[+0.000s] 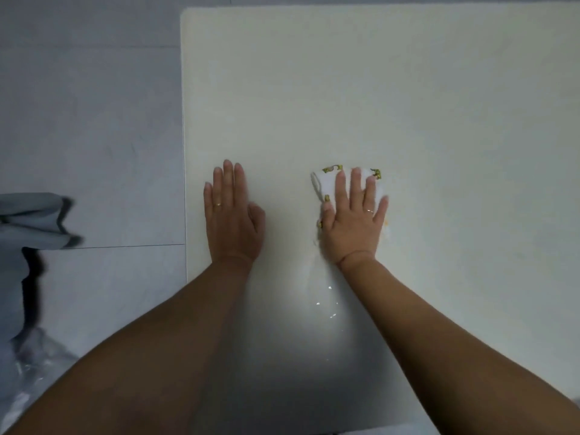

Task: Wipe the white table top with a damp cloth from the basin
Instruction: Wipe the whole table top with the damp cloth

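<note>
The white table top (392,105) fills most of the head view. My right hand (353,219) presses flat, fingers spread, on a white cloth (321,183) with yellow-green print, near the table's middle. The cloth shows beyond my fingertips and by my thumb; the rest is hidden under my palm. My left hand (230,215) lies flat on the bare table, fingers together, a short way to the left of the cloth and holding nothing. A wet streak with shiny droplets (323,301) trails behind my right wrist. No basin is in view.
The table's left edge (183,152) runs just left of my left hand, with grey floor tiles (91,120) beyond it. A grey-blue fabric item (31,218) and something clear and shiny (31,362) sit at the far left on the floor side.
</note>
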`<state>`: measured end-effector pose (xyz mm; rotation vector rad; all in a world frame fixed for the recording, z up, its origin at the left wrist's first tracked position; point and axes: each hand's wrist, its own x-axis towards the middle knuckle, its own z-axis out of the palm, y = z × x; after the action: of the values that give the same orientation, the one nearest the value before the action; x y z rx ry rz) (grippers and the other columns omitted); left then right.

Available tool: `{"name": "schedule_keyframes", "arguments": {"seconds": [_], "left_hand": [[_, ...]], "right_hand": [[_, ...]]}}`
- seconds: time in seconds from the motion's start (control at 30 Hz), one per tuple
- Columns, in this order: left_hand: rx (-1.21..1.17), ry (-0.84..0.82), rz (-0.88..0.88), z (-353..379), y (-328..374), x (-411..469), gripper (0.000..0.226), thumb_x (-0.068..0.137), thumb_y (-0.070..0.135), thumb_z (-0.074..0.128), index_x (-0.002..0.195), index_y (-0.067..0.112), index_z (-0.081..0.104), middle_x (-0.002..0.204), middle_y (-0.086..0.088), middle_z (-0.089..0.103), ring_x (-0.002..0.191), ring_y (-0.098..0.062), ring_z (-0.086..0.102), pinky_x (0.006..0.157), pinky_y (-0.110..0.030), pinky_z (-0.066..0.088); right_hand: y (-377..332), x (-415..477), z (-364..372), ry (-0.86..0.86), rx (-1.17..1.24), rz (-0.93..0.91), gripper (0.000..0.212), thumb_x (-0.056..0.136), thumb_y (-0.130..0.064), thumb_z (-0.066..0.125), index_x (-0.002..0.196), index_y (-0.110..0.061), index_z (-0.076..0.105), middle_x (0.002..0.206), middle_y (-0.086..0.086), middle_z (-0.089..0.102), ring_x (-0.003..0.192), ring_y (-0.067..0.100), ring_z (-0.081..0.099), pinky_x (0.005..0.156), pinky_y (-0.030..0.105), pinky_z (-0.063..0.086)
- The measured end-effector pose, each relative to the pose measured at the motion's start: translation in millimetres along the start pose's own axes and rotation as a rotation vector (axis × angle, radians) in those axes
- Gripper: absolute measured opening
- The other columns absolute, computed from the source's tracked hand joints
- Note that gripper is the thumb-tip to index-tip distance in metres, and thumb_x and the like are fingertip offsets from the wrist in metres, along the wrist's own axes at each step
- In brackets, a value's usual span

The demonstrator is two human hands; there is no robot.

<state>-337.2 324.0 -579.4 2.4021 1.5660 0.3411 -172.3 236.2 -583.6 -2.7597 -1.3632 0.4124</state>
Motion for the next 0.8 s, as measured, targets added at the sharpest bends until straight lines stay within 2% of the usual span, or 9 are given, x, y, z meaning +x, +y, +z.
{"name": "schedule_keyframes", "arguments": {"seconds": [0.07,0.13,0.23,0.37,0.47,0.53,0.6,0.7,0.8], "left_hand": [[0.014,0.009,0.001,-1.4,2.9,-5.9,0.065,0.086,0.020,0.027,0.148,0.000,0.026,0.156,-0.018,0.024,0.146,-0.031,0.018,0.120,-0.047,0.010],[0.013,0.029,-0.022,-2.7,9.5,-24.0,0.064,0.088,0.021,0.026,0.149,0.001,0.024,0.157,-0.017,0.022,0.146,-0.031,0.017,0.120,-0.046,0.007],[-0.023,0.004,0.028,-3.9,22.3,-84.0,0.061,0.091,0.021,0.028,0.148,0.000,0.027,0.156,-0.018,0.024,0.145,-0.032,0.019,0.119,-0.046,0.011],[-0.021,-0.131,0.080,-6.3,23.9,-147.8,0.058,0.093,0.022,0.028,0.147,0.001,0.027,0.155,-0.017,0.026,0.144,-0.032,0.021,0.116,-0.050,0.021],[0.023,-0.174,0.037,-7.3,24.7,-151.7,0.060,0.091,0.023,0.029,0.146,-0.002,0.030,0.153,-0.019,0.029,0.143,-0.034,0.024,0.116,-0.050,0.023],[0.022,-0.192,0.036,-8.7,25.9,-150.2,0.059,0.091,0.022,0.029,0.144,-0.004,0.033,0.152,-0.021,0.031,0.141,-0.036,0.027,0.116,-0.050,0.023],[-0.013,-0.195,0.042,-9.9,24.8,-151.6,0.058,0.091,0.022,0.028,0.142,-0.005,0.036,0.149,-0.023,0.034,0.139,-0.038,0.031,0.116,-0.048,0.022],[-0.034,-0.167,0.055,-9.6,21.8,-152.3,0.058,0.088,0.019,0.029,0.140,-0.006,0.039,0.148,-0.023,0.036,0.139,-0.038,0.032,0.115,-0.048,0.022],[-0.022,-0.177,0.050,-8.6,20.4,-153.4,0.062,0.086,0.019,0.030,0.143,-0.004,0.034,0.152,-0.020,0.031,0.143,-0.034,0.026,0.116,-0.048,0.022]], "right_hand": [[-22.9,-33.7,8.7,0.005,-0.005,-0.092,0.058,0.098,-0.043,0.022,0.152,-0.025,0.011,0.161,0.003,0.005,0.147,0.029,-0.001,0.116,0.053,-0.007],[-33.8,-68.1,13.1,-0.023,-0.042,-0.294,0.057,0.096,-0.044,0.024,0.150,-0.024,0.023,0.158,0.004,0.018,0.146,0.032,0.011,0.115,0.056,0.002],[-6.2,-65.3,6.8,-0.049,-0.106,-0.479,0.056,0.097,-0.044,0.025,0.149,-0.025,0.025,0.158,0.002,0.020,0.145,0.030,0.016,0.116,0.055,0.013],[32.7,-34.9,0.2,-0.062,-0.084,-0.185,0.056,0.100,-0.042,0.019,0.151,-0.028,0.001,0.161,-0.003,-0.005,0.147,0.021,-0.008,0.118,0.046,-0.007],[11.0,-56.1,9.2,-0.045,-0.002,-0.057,0.057,0.100,-0.042,0.017,0.151,-0.027,-0.002,0.160,-0.001,-0.009,0.146,0.024,-0.012,0.117,0.049,-0.011],[-12.8,-95.1,17.6,-0.062,-0.021,-0.179,0.058,0.098,-0.044,0.017,0.152,-0.024,0.005,0.160,0.002,-0.001,0.147,0.029,-0.005,0.117,0.053,-0.005],[-21.5,-132.2,21.5,-0.074,-0.077,-0.368,0.059,0.096,-0.044,0.019,0.150,-0.021,0.020,0.158,0.005,0.016,0.146,0.033,0.011,0.116,0.057,0.010],[7.7,-123.1,14.2,-0.081,-0.116,-0.553,0.056,0.097,-0.041,0.023,0.148,-0.020,0.030,0.156,0.004,0.026,0.144,0.031,0.021,0.114,0.055,0.021],[46.2,-93.1,6.7,-0.079,-0.142,-0.360,0.060,0.095,-0.044,0.009,0.151,-0.024,0.013,0.160,0.000,0.009,0.147,0.025,0.006,0.119,0.047,0.004]]}}
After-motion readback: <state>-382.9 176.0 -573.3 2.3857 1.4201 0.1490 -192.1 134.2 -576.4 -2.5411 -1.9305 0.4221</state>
